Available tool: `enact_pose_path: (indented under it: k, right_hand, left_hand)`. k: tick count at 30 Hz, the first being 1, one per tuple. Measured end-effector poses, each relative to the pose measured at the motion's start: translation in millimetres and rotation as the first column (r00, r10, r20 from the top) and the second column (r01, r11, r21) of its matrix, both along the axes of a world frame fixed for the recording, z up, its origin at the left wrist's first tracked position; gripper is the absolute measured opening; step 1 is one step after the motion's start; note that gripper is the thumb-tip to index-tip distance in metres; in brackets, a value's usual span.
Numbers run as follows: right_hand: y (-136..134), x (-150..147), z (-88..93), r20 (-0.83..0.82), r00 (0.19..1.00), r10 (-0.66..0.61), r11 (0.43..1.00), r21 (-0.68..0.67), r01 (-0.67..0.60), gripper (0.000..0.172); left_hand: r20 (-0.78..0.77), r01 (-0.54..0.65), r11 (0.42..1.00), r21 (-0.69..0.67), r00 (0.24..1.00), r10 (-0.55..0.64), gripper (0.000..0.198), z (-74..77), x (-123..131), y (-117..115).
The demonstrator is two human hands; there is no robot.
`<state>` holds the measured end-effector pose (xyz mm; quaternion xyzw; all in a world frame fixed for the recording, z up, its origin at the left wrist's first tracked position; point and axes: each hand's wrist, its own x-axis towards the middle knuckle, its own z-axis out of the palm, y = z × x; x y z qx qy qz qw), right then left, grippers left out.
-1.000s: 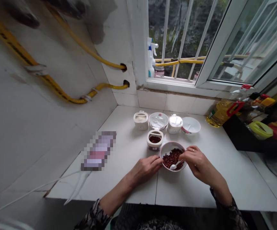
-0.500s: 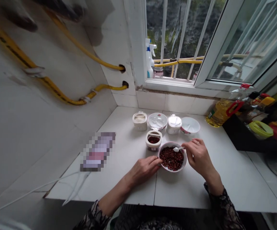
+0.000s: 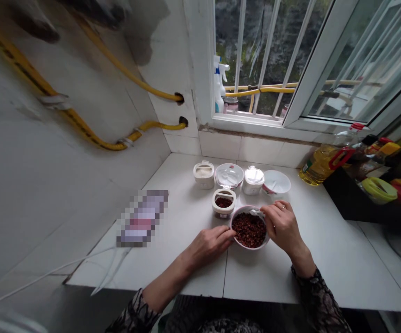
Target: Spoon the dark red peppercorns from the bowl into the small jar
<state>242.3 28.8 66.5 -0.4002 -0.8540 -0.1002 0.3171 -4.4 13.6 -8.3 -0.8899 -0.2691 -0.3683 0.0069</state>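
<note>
The bowl [image 3: 250,230] of small dark-red dried grains sits between my two hands on the white countertop [image 3: 186,259], near its front edge. My left hand [image 3: 210,244] rests against the bowl's left rim, fingers curled loosely on it to steady it. My right hand [image 3: 281,223] curls over the far right rim and pinches a small white spoon [image 3: 256,212], whose scoop lies at the bowl's far edge, just above the grains; the handle points right, into my fingers. Both hands touch the bowl, the right one higher and reaching in from the right. The bowl is round, pale pink outside, and filled nearly to the rim. Just beyond it, touching or almost touching its far left side, stands an open white jar [image 3: 223,203] holding the same dark-red grains. Behind that is a row: a lidded jar [image 3: 203,174], a clear-lidded container [image 3: 229,175], another lidded jar [image 3: 253,179] and a white bowl [image 3: 276,182]. A bottle of cooking oil [image 3: 320,166] lies to the right under the window [image 3: 256,60].
</note>
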Motion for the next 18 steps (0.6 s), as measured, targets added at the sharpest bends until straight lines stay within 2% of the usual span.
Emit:
enact_pose_path:
  k: [2, 5, 11, 15, 18]
  right_hand:
    - [2.6, -3.3, -8.6, -0.041, 0.999, -0.015, 0.999, -0.041, 0.013, 0.021]
    - [5.1, -6.9, -19.5, -0.205, 0.974, -0.095, 0.99, -0.121, 0.071, 0.02]
    - [5.8, -3.5, -21.9, -0.474, 0.823, -0.314, 0.933, -0.315, 0.175, 0.017]
    - [5.5, -1.9, -19.0, -0.587, 0.701, -0.406, 0.858, -0.508, 0.072, 0.017]
    - [6.4, -3.0, -18.9, -0.651, 0.616, -0.445, 0.818, -0.575, -0.017, 0.017]
  left_hand:
    - [-0.002, -0.001, 1.0, -0.007, 1.0, 0.001, 0.014, -0.4, 0.1, -0.2]
    - [0.0, -0.004, 1.0, -0.009, 1.0, 0.004, 0.014, -0.1, 0.0, -0.4]
    - [-0.033, -0.019, 1.0, 0.0, 0.999, 0.019, 0.013, 0.4, 0.1, -0.3]
    - [-0.025, -0.02, 1.0, 0.006, 0.999, 0.02, 0.013, -0.2, -0.4, -1.0]
    - [-0.03, -0.014, 1.0, -0.006, 0.999, 0.014, 0.014, -0.4, -1.1, -1.2]
